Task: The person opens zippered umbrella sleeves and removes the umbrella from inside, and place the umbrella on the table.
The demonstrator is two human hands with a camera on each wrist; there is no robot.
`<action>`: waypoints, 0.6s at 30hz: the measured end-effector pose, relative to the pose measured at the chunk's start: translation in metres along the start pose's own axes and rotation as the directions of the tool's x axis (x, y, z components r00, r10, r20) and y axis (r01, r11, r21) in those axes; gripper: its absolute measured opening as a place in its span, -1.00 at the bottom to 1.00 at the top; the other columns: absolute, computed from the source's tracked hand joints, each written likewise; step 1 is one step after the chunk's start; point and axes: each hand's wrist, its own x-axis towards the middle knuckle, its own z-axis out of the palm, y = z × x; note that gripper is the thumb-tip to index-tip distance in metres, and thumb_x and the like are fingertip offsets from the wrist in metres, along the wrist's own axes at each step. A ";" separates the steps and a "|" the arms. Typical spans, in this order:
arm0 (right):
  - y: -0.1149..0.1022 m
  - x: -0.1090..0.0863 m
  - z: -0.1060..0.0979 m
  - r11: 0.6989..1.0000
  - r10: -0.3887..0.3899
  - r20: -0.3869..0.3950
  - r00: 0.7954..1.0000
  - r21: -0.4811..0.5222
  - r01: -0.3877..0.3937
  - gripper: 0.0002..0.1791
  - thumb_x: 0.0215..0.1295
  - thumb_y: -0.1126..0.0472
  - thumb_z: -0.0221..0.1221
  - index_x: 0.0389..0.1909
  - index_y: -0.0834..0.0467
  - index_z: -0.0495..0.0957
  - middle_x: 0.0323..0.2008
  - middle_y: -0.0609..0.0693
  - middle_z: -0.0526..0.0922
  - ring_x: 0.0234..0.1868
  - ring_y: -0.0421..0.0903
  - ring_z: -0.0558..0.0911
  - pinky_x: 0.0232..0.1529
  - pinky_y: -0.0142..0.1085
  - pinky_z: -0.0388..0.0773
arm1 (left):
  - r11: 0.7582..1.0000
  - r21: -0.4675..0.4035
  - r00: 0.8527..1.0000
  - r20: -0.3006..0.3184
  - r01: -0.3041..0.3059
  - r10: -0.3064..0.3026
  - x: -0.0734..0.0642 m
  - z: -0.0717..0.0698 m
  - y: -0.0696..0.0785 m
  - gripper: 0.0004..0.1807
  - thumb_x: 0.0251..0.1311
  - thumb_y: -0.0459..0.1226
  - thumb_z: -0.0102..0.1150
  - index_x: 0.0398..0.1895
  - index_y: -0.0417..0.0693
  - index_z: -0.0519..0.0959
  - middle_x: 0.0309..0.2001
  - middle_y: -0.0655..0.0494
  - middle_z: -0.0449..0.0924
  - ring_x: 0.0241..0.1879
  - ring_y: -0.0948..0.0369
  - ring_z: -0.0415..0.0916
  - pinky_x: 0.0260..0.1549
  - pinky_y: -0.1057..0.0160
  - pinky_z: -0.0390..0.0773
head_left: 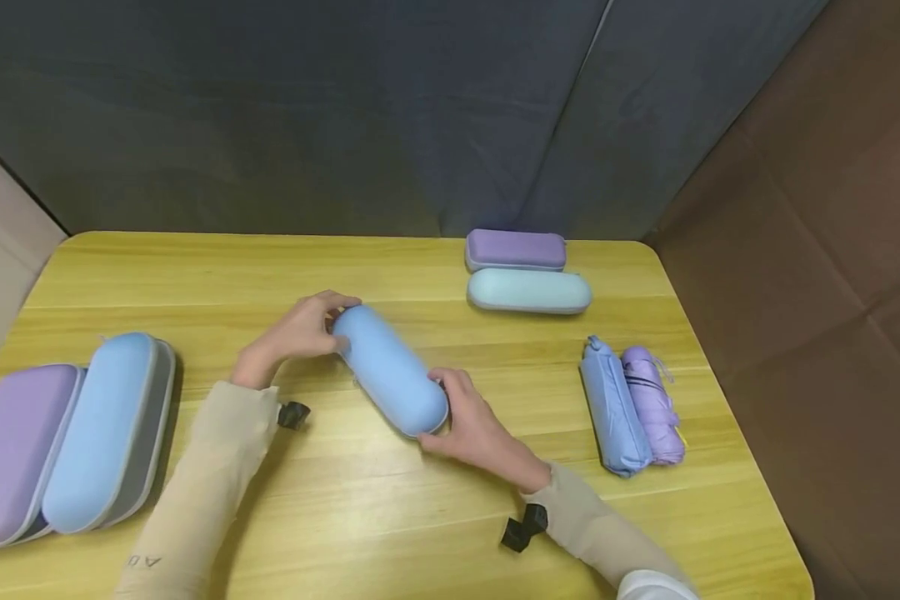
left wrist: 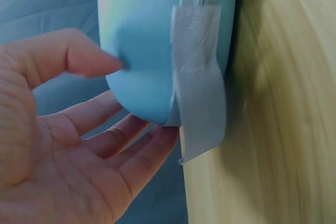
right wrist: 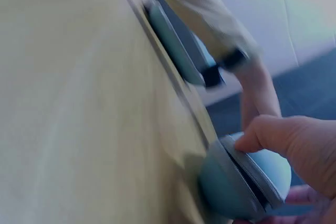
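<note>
A light blue hard-shell zip case (head_left: 392,371) lies at a slant on the table's middle, rounded lid up. At its far left end my left hand (head_left: 307,329) holds it between thumb and fingers. In the left wrist view, the thumb touches the case's side near a pale fabric tab (left wrist: 199,82), and the fingers curve round the end. My right hand (head_left: 476,425) grips the near right end. The right wrist view shows the thumb on the zipper seam (right wrist: 247,174), which runs round the end; the other fingers are partly hidden behind the case.
On the wooden table (head_left: 390,533), a purple case (head_left: 22,450) and a larger blue case (head_left: 105,433) lean together at left. A small purple case (head_left: 516,249) and a mint case (head_left: 528,290) lie at the back. Folded umbrellas, blue (head_left: 613,408) and purple (head_left: 651,408), lie at right.
</note>
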 end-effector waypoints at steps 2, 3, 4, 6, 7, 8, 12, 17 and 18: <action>-0.006 -0.004 0.005 1.000 0.018 -0.029 0.999 0.004 -0.018 -0.16 -0.08 0.17 0.39 0.21 0.24 0.18 0.09 0.21 0.31 0.04 0.06 0.46 0.01 -0.13 0.51 | 1.000 -0.026 1.000 0.018 0.011 -0.011 0.008 0.002 0.003 -0.38 -0.10 -0.42 0.12 0.17 -0.38 0.39 0.06 -0.30 0.41 -0.11 -0.11 0.39 -0.18 0.00 0.46; -0.009 -0.005 0.007 1.000 0.026 -0.038 0.999 0.002 -0.026 -0.16 -0.09 0.16 0.39 0.20 0.25 0.18 0.09 0.21 0.31 0.02 0.06 0.48 -0.01 -0.14 0.52 | 0.999 -0.042 1.000 0.025 0.016 -0.015 0.011 0.004 0.004 -0.39 -0.08 -0.42 0.10 0.18 -0.37 0.39 0.07 -0.30 0.41 -0.09 -0.11 0.39 -0.17 -0.01 0.47; -0.012 -0.006 0.009 0.999 0.036 -0.044 0.998 -0.001 -0.036 -0.16 -0.09 0.16 0.40 0.19 0.25 0.17 0.09 0.21 0.31 0.01 0.07 0.49 -0.03 -0.14 0.53 | 0.998 -0.054 0.999 0.029 0.020 -0.018 0.015 0.005 0.005 -0.40 -0.07 -0.42 0.08 0.18 -0.37 0.40 0.08 -0.30 0.40 -0.08 -0.12 0.38 -0.16 -0.01 0.47; -0.016 -0.007 0.013 0.998 0.057 -0.057 0.997 -0.016 -0.058 -0.16 -0.09 0.14 0.40 0.17 0.26 0.16 0.07 0.20 0.31 -0.02 0.06 0.51 -0.05 -0.16 0.55 | 0.997 -0.071 1.000 0.024 0.022 -0.020 0.021 0.009 0.007 -0.42 -0.06 -0.42 0.06 0.16 -0.37 0.41 0.08 -0.31 0.41 -0.07 -0.12 0.39 -0.14 -0.03 0.48; -0.019 -0.007 0.015 0.998 0.063 -0.067 0.996 -0.023 -0.065 -0.16 -0.09 0.13 0.41 0.17 0.26 0.16 0.07 0.20 0.31 -0.04 0.06 0.51 -0.06 -0.17 0.55 | 0.997 -0.077 1.000 0.020 0.021 -0.020 0.024 0.011 0.008 -0.43 -0.05 -0.42 0.05 0.16 -0.37 0.41 0.08 -0.30 0.42 -0.07 -0.12 0.39 -0.14 -0.04 0.49; -0.021 -0.008 0.017 0.997 0.068 -0.078 0.995 -0.031 -0.071 -0.15 -0.10 0.11 0.41 0.17 0.27 0.16 0.06 0.20 0.31 -0.05 0.05 0.52 -0.07 -0.18 0.55 | 0.996 -0.084 1.000 0.015 0.017 -0.016 0.027 0.013 0.009 -0.44 -0.04 -0.42 0.05 0.15 -0.37 0.42 0.08 -0.31 0.42 -0.07 -0.11 0.39 -0.13 -0.04 0.49; -0.024 -0.009 0.024 0.995 0.062 -0.132 0.989 -0.072 -0.072 -0.15 -0.08 0.03 0.41 0.15 0.28 0.17 0.01 0.17 0.32 -0.12 0.01 0.53 -0.12 -0.23 0.57 | 0.994 -0.106 1.000 0.000 0.001 -0.001 0.037 0.022 0.014 -0.46 -0.03 -0.41 0.03 0.13 -0.36 0.44 0.08 -0.30 0.43 -0.07 -0.09 0.40 -0.10 -0.05 0.49; -0.025 -0.009 0.028 0.993 0.034 -0.176 0.984 -0.106 -0.054 -0.15 -0.08 -0.03 0.41 0.11 0.28 0.19 -0.03 0.15 0.33 -0.17 -0.02 0.53 -0.18 -0.28 0.58 | 0.993 -0.113 0.999 -0.037 -0.028 0.024 0.042 0.030 0.019 -0.48 -0.01 -0.41 -0.01 0.11 -0.37 0.45 0.09 -0.31 0.44 -0.04 -0.09 0.41 -0.04 -0.06 0.46; -0.025 -0.009 0.028 0.992 0.033 -0.179 0.983 -0.110 -0.053 -0.15 -0.08 -0.04 0.42 0.11 0.28 0.19 -0.03 0.15 0.33 -0.18 -0.03 0.53 -0.19 -0.28 0.58 | 0.994 -0.101 0.998 -0.051 -0.031 0.026 0.042 0.032 0.020 -0.49 -0.01 -0.40 -0.02 0.11 -0.38 0.45 0.09 -0.31 0.44 -0.03 -0.10 0.41 -0.02 -0.07 0.44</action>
